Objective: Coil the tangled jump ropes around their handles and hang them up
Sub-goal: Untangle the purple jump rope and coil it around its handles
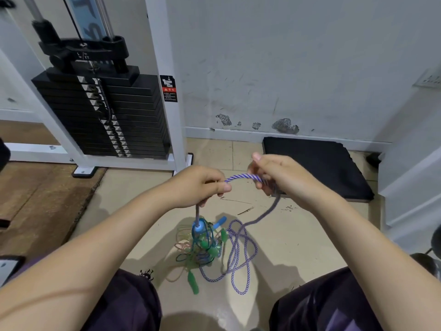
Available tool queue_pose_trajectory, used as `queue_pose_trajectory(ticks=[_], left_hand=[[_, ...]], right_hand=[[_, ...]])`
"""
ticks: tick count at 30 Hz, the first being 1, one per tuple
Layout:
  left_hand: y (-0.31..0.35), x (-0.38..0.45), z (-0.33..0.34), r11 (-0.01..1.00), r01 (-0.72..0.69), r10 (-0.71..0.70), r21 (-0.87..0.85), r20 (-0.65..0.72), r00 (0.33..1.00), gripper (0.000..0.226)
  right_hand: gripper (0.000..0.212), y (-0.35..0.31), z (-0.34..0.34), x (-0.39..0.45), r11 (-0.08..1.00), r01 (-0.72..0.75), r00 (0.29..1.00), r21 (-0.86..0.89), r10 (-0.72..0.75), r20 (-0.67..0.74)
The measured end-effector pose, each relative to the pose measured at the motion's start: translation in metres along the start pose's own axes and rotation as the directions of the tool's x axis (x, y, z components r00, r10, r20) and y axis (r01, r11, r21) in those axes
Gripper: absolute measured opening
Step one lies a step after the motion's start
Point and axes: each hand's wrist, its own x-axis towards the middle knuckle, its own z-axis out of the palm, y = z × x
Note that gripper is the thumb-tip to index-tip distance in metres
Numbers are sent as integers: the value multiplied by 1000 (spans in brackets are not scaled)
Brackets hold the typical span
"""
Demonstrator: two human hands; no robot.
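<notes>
Both hands up at about the same height, close together but not touching. Left hand (202, 185) curled around the purple-and-white rope (241, 177), thumb pressed along the top, rope coming out past the thumb tip and arching over in a short hump to the right hand (279, 175). Right hand pinching that same rope between curled fingers, one fingertip sticking up a bit above the rest. From under the left hand, rope dropping straight down to a blue handle (199, 229) hanging just below it, not quite clear whether touching the floor. From under the right hand, the other length sagging down and leftward into loose loops on the tan floor (298, 235), below and between both hands. Right next to those loops, directly under the left hand, a messy tangle of thin ropes (202, 252) with green handles (193, 283), one green handle poking out toward the camera. Beyond the right hand, a black mat (315, 163) against the wall; beyond the left hand, a black weight stack (102, 115) in a white frame.
</notes>
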Motion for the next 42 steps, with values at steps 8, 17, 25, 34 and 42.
queue_pose_trajectory(ticks=[8, 17, 25, 34, 42], left_hand=[[1, 2, 1, 995, -54, 56, -89, 18, 998, 15], [-26, 8, -5, 961, 140, -151, 238, 27, 988, 26], [3, 0, 9, 998, -36, 35, 53, 3, 999, 16], [-1, 1, -3, 997, -78, 78, 6, -2, 997, 25], [-8, 3, -5, 996, -88, 88, 7, -171, 981, 27]], right_hand=[[32, -2, 19, 2, 970, 85, 986, 228, -115, 119], [41, 3, -10, 5, 995, -21, 999, 97, 18, 33], [27, 4, 20, 4, 990, -100, 974, -98, 118, 196], [13, 2, 14, 7, 956, -100, 992, 276, 74, 103], [16, 1, 8, 7, 835, -11, 994, 550, -49, 94]])
